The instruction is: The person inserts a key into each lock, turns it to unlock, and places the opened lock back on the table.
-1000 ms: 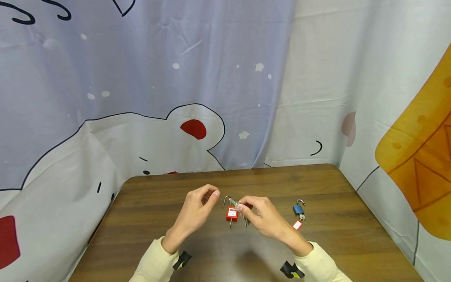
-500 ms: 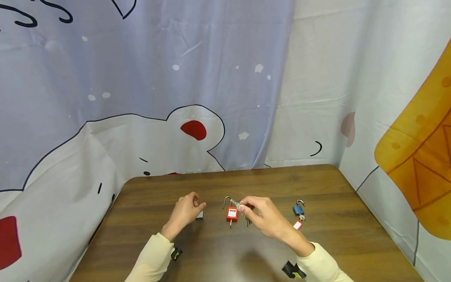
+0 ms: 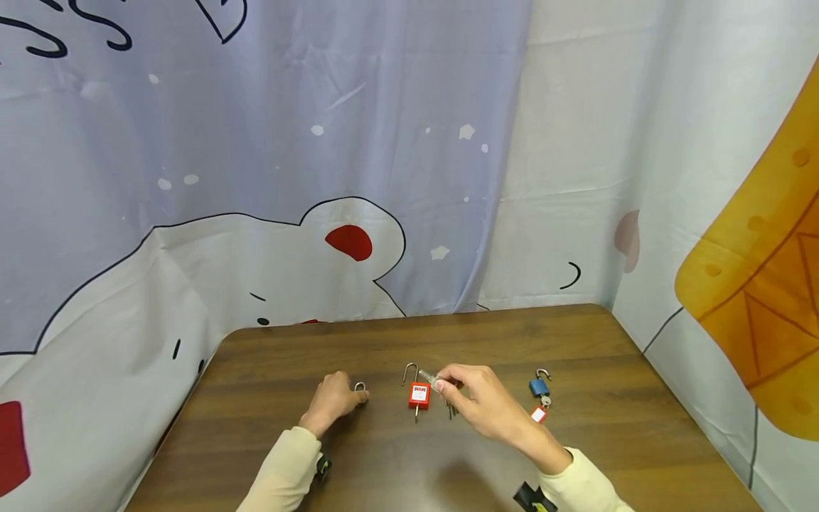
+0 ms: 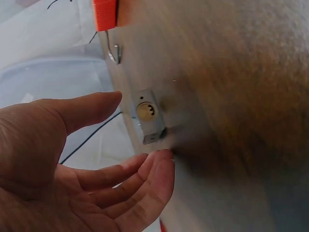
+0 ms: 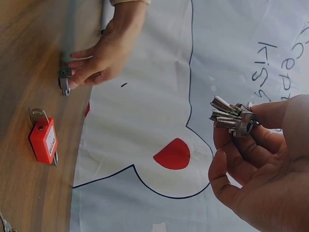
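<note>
In the head view my left hand [image 3: 334, 400] is low over the left part of the table, beside a small silver padlock [image 3: 360, 387]. The left wrist view shows thumb and fingers spread on either side of this grey padlock [image 4: 148, 116], its round keyhole face in plain sight; whether a fingertip touches it I cannot tell. My right hand [image 3: 483, 402] is raised above the table and pinches a bunch of metal keys [image 5: 234, 117] between thumb and fingers. Left of these keys lies a red padlock [image 3: 419, 395] with a white label, its shackle open and a key in it.
On the right of the wooden table [image 3: 595, 455] lies a blue padlock [image 3: 539, 387], shackle open, with a key and a red-and-white tag [image 3: 539, 414]. A printed curtain [image 3: 256, 142] hangs behind the table's far edge and along its sides.
My left hand has moved left and down, away from the keys, to the silver padlock. My right hand has stayed nearly in place with the keys.
</note>
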Action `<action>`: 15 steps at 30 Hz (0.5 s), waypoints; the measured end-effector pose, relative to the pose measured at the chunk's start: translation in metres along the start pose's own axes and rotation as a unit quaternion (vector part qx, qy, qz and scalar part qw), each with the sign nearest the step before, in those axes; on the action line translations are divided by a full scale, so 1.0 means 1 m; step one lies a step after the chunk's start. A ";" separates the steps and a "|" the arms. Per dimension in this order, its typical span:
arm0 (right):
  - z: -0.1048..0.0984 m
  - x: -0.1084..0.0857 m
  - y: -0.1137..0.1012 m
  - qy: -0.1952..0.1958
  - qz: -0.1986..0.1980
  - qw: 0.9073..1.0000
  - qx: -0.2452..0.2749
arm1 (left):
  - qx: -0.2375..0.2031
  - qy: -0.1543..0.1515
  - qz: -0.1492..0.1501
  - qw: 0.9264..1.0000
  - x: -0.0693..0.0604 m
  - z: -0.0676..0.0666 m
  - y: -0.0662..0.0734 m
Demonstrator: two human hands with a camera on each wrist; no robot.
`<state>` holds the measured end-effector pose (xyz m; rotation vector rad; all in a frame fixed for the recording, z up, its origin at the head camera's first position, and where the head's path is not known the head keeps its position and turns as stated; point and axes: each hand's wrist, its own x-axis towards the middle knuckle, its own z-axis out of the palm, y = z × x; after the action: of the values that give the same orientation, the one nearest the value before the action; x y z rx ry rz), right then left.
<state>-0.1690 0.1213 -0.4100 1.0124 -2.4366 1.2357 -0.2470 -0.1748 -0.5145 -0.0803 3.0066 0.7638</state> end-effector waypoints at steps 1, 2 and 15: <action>0.000 0.000 0.000 0.000 0.000 1.000 0.000 | 0.000 -0.002 -0.004 1.000 0.000 0.001 0.000; 0.000 0.000 0.000 -0.001 0.000 1.000 0.000 | 0.000 -0.002 -0.006 1.000 0.001 0.002 -0.001; 0.001 -0.003 0.003 -0.018 0.014 1.000 0.006 | 0.004 -0.010 -0.026 1.000 0.005 0.004 0.000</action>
<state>-0.1688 0.1229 -0.4141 1.0147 -2.4814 1.2521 -0.2522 -0.1738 -0.5181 -0.1480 2.9758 0.7418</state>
